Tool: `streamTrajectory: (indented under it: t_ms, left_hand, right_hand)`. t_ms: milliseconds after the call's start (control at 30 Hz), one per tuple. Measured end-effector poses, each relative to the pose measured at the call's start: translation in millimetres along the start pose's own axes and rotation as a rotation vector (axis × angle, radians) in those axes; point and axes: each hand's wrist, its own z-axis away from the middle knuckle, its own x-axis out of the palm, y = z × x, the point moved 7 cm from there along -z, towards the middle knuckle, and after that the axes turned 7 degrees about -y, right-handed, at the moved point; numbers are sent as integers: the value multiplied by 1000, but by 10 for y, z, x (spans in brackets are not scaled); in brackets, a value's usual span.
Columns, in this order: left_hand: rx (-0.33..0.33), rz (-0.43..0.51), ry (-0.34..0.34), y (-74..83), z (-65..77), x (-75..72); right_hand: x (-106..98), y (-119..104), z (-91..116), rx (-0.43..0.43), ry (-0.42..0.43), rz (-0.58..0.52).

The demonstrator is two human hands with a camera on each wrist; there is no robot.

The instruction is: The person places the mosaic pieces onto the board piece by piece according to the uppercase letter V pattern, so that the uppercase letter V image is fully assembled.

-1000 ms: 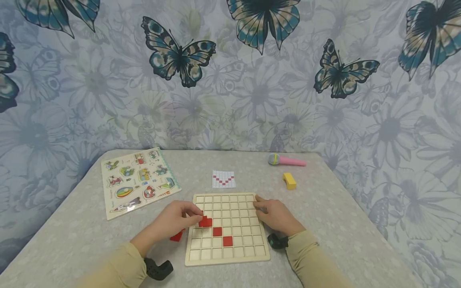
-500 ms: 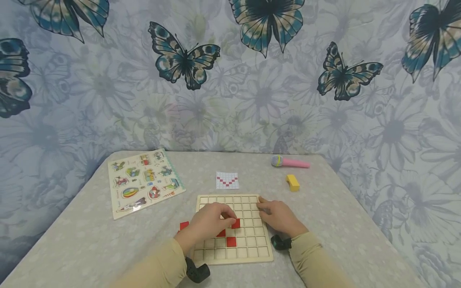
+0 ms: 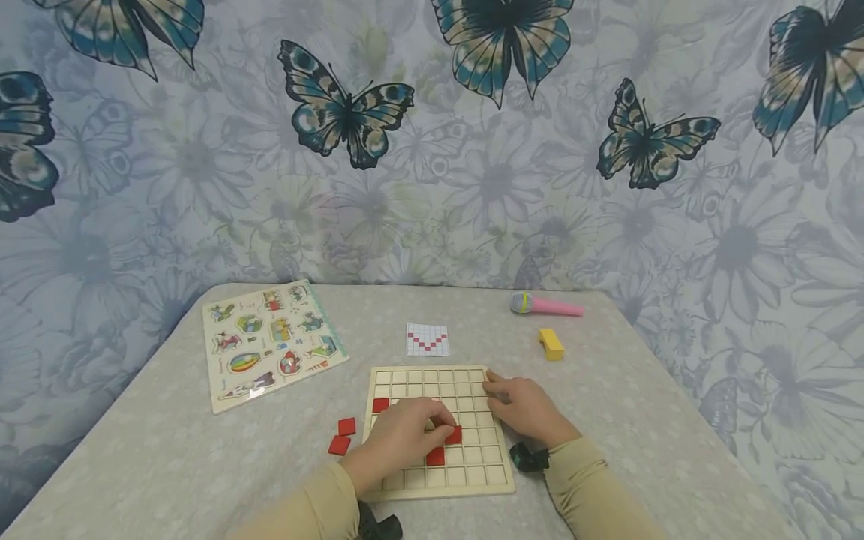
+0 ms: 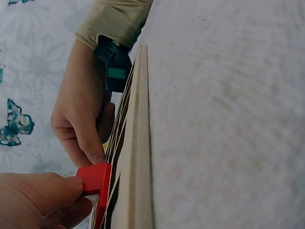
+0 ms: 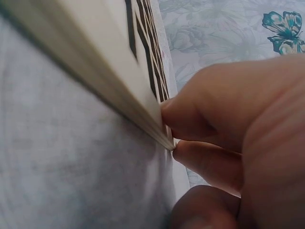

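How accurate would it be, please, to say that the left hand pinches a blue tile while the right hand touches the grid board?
The colour is wrong: the left wrist view shows the left hand pinching a red tile, while the right hand does touch the grid board.

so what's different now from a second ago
The left hand moved right across the board, slightly nearer the person, and now pinches a red tile there. The right hand still holds the board's right edge; the card, microphone and yellow block stayed put.
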Motion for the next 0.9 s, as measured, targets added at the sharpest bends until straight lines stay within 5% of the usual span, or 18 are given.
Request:
streamTrajectory:
  t_ms: [900]
  left_hand:
    - [45, -187, 19, 87, 13, -2]
  right_hand:
    - [10, 12, -18, -12, 12, -3]
